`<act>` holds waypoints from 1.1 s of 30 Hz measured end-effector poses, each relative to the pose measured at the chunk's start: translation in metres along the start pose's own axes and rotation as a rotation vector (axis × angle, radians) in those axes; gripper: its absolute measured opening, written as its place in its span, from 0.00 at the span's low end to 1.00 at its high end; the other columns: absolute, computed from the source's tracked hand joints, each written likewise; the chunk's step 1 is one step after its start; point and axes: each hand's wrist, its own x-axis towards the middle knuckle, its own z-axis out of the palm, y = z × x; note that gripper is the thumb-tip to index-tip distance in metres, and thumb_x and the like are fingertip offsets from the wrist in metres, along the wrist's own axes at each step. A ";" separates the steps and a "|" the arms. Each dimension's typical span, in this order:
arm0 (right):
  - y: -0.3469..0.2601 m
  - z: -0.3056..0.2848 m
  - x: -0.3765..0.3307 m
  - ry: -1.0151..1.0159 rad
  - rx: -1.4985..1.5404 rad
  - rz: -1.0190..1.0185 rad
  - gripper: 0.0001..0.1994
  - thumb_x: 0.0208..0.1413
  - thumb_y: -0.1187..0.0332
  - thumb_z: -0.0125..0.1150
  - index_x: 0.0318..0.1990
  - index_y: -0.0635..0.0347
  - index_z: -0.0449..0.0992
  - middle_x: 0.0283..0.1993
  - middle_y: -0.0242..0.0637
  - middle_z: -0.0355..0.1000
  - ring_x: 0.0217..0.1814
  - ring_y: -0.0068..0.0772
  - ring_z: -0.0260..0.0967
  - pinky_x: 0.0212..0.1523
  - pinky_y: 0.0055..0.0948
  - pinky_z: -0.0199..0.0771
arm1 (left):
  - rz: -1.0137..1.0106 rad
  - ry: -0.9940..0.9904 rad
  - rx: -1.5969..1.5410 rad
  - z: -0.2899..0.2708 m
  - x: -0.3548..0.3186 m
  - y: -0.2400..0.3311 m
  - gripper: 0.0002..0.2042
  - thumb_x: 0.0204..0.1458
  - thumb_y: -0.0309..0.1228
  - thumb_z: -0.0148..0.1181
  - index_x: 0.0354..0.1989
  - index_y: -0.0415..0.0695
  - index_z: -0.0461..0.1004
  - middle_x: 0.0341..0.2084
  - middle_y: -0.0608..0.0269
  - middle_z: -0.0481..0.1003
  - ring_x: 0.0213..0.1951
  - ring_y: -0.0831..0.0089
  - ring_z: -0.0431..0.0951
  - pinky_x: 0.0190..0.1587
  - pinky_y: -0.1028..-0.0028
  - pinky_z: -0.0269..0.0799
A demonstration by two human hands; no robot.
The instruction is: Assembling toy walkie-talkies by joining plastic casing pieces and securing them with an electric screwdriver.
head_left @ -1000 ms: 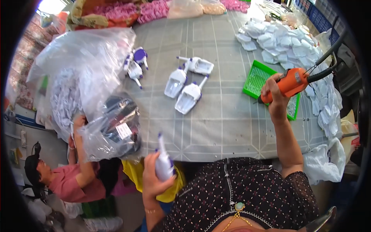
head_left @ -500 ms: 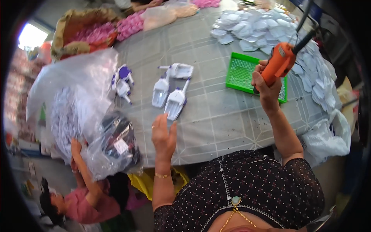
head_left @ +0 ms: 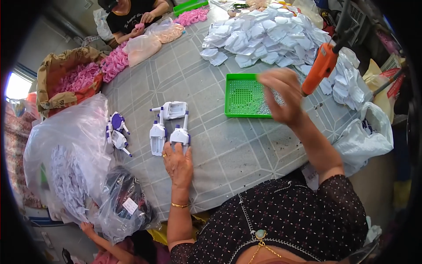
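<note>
Left hand point(head_left: 178, 163): flat on the grey tablecloth point(head_left: 228, 149), palm down, fingers spread; fingertips touch the near end of one white plastic part point(head_left: 180, 134). Nothing clamped in it.
White plastic part: lies just ahead of the left fingers, long axis pointing away from the person.
Neighbouring white parts: a second point(head_left: 157, 136) just to its left, roughly parallel; a third point(head_left: 172, 110) lies crosswise beyond both.
Right hand point(head_left: 281, 94): raised over the right edge of the green tray point(head_left: 233, 94), motion-blurred; fingers curled, cannot tell whether anything is pinched.
Orange power screwdriver point(head_left: 319, 68): hangs just right of the right hand, apart from it.
Hand spacing: well apart, left low and near the body, right high and farther out.
Purple-and-white assembled pieces point(head_left: 116, 134): left of the white parts, near the clear bag point(head_left: 66, 149).
White pile point(head_left: 263, 37): beyond the tray.
</note>
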 end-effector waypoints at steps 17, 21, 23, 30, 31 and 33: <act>0.165 0.171 -0.013 -0.902 -0.499 0.436 0.08 0.51 0.67 0.55 0.36 0.58 0.76 0.41 0.48 0.79 0.48 0.53 0.77 0.47 0.50 0.73 | -0.435 -0.126 -1.095 0.001 -0.009 0.009 0.29 0.44 0.31 0.73 0.54 0.40 0.64 0.43 0.58 0.75 0.44 0.59 0.77 0.47 0.65 0.73; 0.148 0.172 -0.007 -0.990 -0.438 0.497 0.14 0.51 0.60 0.58 0.40 0.57 0.80 0.49 0.49 0.77 0.56 0.49 0.74 0.53 0.47 0.74 | -0.559 -0.361 -1.932 0.001 -0.012 0.002 0.30 0.46 0.31 0.75 0.57 0.41 0.66 0.38 0.59 0.76 0.33 0.72 0.79 0.30 0.74 0.75; 0.162 0.174 -0.011 -1.037 -0.403 0.523 0.14 0.50 0.57 0.62 0.38 0.56 0.79 0.46 0.46 0.77 0.53 0.47 0.74 0.52 0.45 0.73 | -0.517 -0.365 -2.128 0.006 -0.012 0.002 0.31 0.45 0.33 0.75 0.56 0.39 0.66 0.38 0.58 0.76 0.30 0.72 0.79 0.25 0.76 0.73; 0.163 0.182 -0.009 -1.203 -0.235 0.573 0.18 0.48 0.53 0.68 0.39 0.57 0.80 0.41 0.45 0.80 0.47 0.45 0.78 0.48 0.40 0.76 | -0.262 -0.224 -2.650 0.006 -0.006 -0.010 0.34 0.52 0.38 0.68 0.63 0.33 0.64 0.55 0.33 0.70 0.48 0.48 0.79 0.48 0.54 0.84; 0.165 0.184 -0.013 -1.153 -0.254 0.580 0.18 0.48 0.53 0.67 0.40 0.57 0.80 0.41 0.45 0.80 0.47 0.45 0.78 0.48 0.40 0.75 | -0.298 -0.203 -2.689 0.002 -0.003 -0.005 0.32 0.54 0.35 0.66 0.65 0.35 0.63 0.57 0.31 0.68 0.50 0.46 0.79 0.48 0.54 0.84; 0.173 0.185 -0.020 -1.069 -0.164 0.627 0.20 0.48 0.53 0.68 0.42 0.59 0.80 0.41 0.45 0.80 0.48 0.45 0.78 0.50 0.39 0.75 | -0.334 -0.181 -2.731 -0.007 0.004 0.003 0.30 0.55 0.31 0.63 0.66 0.37 0.62 0.59 0.30 0.66 0.51 0.44 0.78 0.48 0.54 0.84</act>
